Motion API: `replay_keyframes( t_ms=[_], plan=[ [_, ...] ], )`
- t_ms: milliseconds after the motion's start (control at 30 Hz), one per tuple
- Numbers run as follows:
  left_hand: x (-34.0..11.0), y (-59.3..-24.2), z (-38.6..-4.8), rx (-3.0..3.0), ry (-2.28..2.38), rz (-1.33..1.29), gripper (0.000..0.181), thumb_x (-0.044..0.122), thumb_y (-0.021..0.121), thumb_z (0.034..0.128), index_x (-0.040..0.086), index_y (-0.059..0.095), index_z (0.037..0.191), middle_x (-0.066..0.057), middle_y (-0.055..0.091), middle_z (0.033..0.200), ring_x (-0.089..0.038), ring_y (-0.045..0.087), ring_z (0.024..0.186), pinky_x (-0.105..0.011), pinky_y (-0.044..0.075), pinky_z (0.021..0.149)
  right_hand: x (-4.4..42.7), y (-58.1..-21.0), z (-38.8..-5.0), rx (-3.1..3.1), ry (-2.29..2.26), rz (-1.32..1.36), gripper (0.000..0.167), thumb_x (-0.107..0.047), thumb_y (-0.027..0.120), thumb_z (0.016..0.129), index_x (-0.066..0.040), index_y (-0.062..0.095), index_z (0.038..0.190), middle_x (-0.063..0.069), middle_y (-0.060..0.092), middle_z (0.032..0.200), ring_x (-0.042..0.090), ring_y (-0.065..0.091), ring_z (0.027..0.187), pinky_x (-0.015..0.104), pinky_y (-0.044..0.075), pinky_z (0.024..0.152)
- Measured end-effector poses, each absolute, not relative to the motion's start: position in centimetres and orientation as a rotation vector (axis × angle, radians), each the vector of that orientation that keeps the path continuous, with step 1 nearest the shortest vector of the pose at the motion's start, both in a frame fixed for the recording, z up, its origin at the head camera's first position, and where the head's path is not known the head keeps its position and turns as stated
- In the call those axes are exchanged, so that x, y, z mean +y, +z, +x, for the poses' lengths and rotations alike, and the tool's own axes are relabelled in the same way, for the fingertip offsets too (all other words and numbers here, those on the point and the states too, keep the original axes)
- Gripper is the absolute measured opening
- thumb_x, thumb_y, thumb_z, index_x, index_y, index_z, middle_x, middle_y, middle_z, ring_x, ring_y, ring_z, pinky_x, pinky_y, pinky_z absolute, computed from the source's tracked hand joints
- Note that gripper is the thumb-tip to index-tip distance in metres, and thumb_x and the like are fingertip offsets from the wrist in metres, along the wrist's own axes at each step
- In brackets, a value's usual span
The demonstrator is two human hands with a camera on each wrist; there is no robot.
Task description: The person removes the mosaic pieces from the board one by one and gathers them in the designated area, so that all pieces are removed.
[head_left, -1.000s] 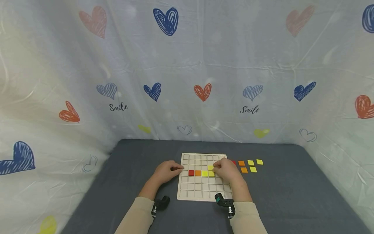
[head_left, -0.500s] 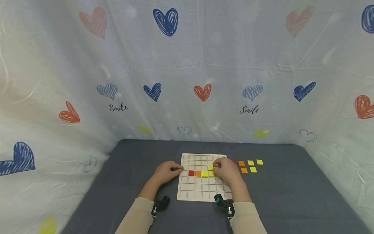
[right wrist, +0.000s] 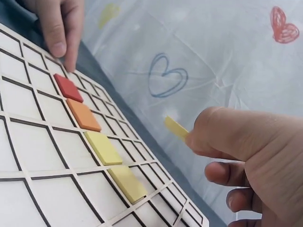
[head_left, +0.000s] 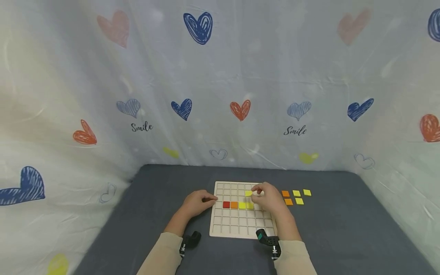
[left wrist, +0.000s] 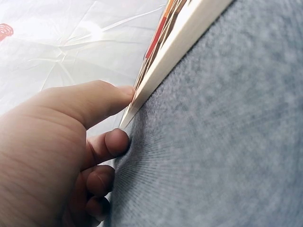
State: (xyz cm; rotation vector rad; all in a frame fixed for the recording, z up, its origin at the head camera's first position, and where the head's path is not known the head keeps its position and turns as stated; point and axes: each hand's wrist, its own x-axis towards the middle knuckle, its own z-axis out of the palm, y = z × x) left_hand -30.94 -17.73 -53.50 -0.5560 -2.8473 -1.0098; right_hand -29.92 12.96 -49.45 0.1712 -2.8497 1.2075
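Note:
A pale wooden grid board (head_left: 230,231) lies on the dark table. Across it runs a row of square tiles: a red tile (head_left: 226,205), an orange tile (head_left: 234,205) and two yellow tiles, the end yellow tile (right wrist: 128,183) beside another yellow tile (right wrist: 103,147). My right hand (head_left: 269,198) pinches a further yellow tile (right wrist: 176,127), held above the board and apart from it. My left hand (head_left: 197,201) rests at the board's left edge, one fingertip touching the rim in the left wrist view; its other fingers bend loosely against the cloth.
Right of the board lie loose tiles: two orange ones, such as this orange tile (head_left: 285,193), and three yellow ones, such as this yellow tile (head_left: 307,192). A curtain (head_left: 220,130) printed with hearts hangs behind the table (head_left: 343,229). Each wrist wears a black camera.
My right hand has shifted slightly away from me with the yellow tile. A red tile right of the board has gone from sight behind that hand. My left hand stays put.

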Motion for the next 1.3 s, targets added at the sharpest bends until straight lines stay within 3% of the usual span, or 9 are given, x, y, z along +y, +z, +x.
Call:
replay_keyframes(
  t_ms=[500,1000,1300],
  plan=[
    [-17.0,-54.2,-30.9,-2.875,-0.974,-0.563,0.015,0.029,0.076,0.095,0.026,0.083,0.108,0.013,0.061,0.087,-0.006,0.052,0.074,-0.032,0.046,0.071,15.9,-49.0,-28.7,-2.75,1.057,0.425,0.023,-0.02,0.077,0.092,-0.013,0.073,0.114,-0.002,0.055,0.093,0.021,0.047,0.079,0.04,0.04,0.068],
    [-17.5,-53.7,-31.2,-2.862,-0.969,-0.574,0.015,0.028,0.076,0.0947,0.026,0.083,0.108,0.011,0.061,0.086,-0.007,0.052,0.073,-0.032,0.046,0.07,20.7,-47.5,-27.5,-2.628,0.965,0.488,0.019,-0.01,0.078,0.09,-0.009,0.074,0.109,0.003,0.063,0.097,0.027,0.057,0.093,0.046,0.048,0.079],
    [-17.6,-53.6,-31.2,-2.864,-0.975,-0.556,0.016,0.029,0.076,0.0952,0.027,0.082,0.109,0.013,0.063,0.088,-0.006,0.052,0.074,-0.032,0.046,0.07,24.1,-46.1,-27.5,-2.612,0.957,0.457,0.021,-0.009,0.077,0.092,-0.007,0.072,0.112,0.004,0.061,0.099,0.029,0.056,0.092,0.048,0.045,0.078]
  ],
)
